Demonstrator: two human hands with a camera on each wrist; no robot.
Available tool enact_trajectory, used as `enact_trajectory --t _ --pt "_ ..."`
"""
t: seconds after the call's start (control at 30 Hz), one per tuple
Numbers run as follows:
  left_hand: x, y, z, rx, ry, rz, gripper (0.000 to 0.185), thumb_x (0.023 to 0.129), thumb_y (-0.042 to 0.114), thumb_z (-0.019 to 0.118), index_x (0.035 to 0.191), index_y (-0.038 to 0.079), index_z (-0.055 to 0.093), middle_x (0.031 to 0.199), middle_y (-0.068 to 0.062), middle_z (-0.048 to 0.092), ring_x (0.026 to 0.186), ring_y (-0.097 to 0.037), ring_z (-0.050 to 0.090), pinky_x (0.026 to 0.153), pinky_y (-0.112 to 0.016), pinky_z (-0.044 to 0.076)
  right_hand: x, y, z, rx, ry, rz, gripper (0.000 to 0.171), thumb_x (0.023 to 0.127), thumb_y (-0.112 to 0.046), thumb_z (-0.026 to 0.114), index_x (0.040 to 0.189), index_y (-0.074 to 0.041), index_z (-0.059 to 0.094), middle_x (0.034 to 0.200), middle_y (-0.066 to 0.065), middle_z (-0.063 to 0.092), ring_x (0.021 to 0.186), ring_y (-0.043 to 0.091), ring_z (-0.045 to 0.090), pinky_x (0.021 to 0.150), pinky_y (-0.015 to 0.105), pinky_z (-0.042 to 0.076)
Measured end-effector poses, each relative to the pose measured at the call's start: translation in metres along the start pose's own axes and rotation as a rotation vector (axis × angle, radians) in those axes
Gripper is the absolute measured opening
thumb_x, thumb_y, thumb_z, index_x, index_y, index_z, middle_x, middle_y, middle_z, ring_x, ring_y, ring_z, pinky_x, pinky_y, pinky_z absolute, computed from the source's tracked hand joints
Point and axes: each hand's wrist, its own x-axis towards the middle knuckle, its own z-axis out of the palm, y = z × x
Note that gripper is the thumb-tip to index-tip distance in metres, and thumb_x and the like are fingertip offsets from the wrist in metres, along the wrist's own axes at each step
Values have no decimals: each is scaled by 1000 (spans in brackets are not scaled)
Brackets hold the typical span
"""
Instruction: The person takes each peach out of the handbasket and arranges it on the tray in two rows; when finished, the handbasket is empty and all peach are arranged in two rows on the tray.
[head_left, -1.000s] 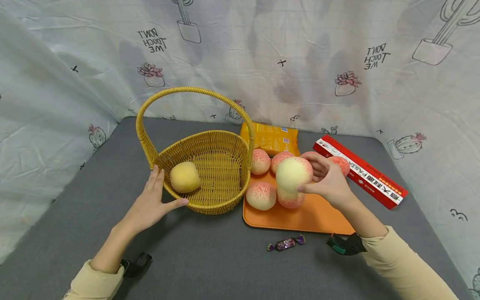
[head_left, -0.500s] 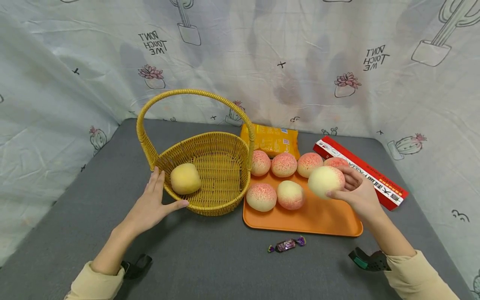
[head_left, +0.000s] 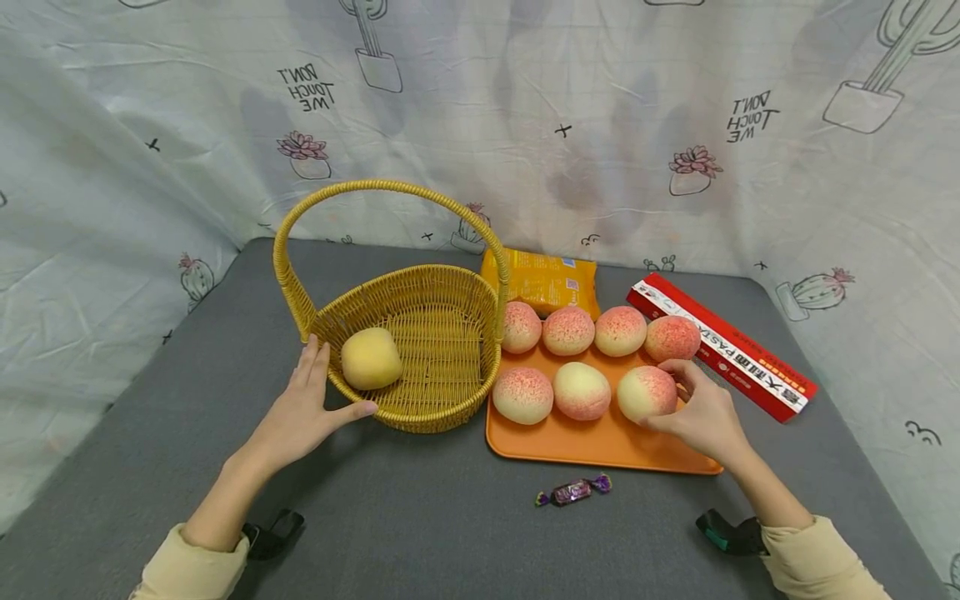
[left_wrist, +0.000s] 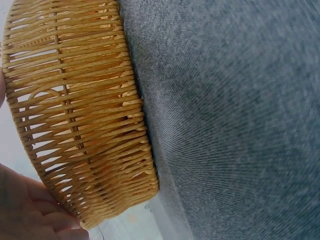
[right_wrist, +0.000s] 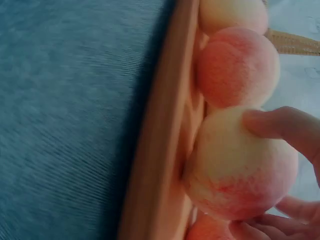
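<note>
I've just brought the peach (head_left: 647, 393) down onto the orange tray (head_left: 600, 446): my right hand (head_left: 701, 414) has its fingers curled round it as it sits at the right end of the near row, beside two others. A second ago I held that peach in the air over the tray's middle, half a second ago over its right side; now it touches the tray, so to my eye this placement is nearly finished. My left hand (head_left: 303, 408) has not moved, fingers straight against the near-left rim of the wicker basket (head_left: 442, 400), where a yellow fruit (head_left: 370, 358) lies. The wrapped candy (head_left: 573, 489) lies on the grey table (head_left: 420, 517), near the tray
</note>
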Motion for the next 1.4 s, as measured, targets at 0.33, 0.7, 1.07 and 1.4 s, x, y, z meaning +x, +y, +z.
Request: enact_trajectory --t 0.33,0.7,1.07,1.4 --pt "0 -1 0 -7 1 -1 114 88 59 62 152 -7 -5 158 -22 -19 144 -46 -6 104 -71 18 1 -12 -4 -156 -178 -101 88 63 -16 92 134 6 45 128 29 53 111 48 54 90 62 44" --pt "0 0 1 6 -2 -7 115 87 61 62 152 -7 -4 158 -22 -18 144 -45 -6 104 -70 19 5 -15 -1 -211 -206 -173 81 61 -13 92 128 12 52 123 30 56 108 45 55 90 61 43" --pt "1 0 0 12 -6 -15 115 87 61 62 152 -8 -5 158 -22 -19 144 -46 -5 104 -70 19 8 -24 -2 -203 -194 -206 85 66 -18 91 133 13 47 131 32 49 116 46 48 93 63 40" --pt "1 0 0 8 -7 -8 116 87 61 62 152 -8 -5 158 -21 -20 144 -46 -5 104 -70 18 28 -123 8 -34 -177 -554 53 81 -14 80 129 -1 61 128 12 62 121 31 55 97 51 44"
